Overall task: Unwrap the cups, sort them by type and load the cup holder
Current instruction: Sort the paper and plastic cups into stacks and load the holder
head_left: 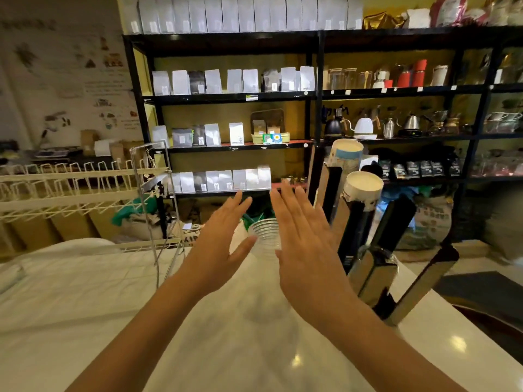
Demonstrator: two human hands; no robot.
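Note:
A stack of clear plastic cups (266, 236) stands upright on the white counter (85, 306), its ribbed rims showing between my hands. My left hand (223, 239) is flat and open on its left side, the thumb near the cups. My right hand (300, 236) is flat and open on its right side. Whether either palm touches the stack I cannot tell. The cup holder (368, 250) of slanted black and chrome tubes stands to the right. Two of its tubes hold stacks of white paper cups (363, 190), and a second paper stack (346, 157) rises behind.
A white wire rack (70, 190) runs along the left, with a thin chrome wire stand (152, 199) beside it. Black shelving (317, 94) with coffee bags and kettles fills the background. A dark sink area (481, 292) lies at the counter's right edge.

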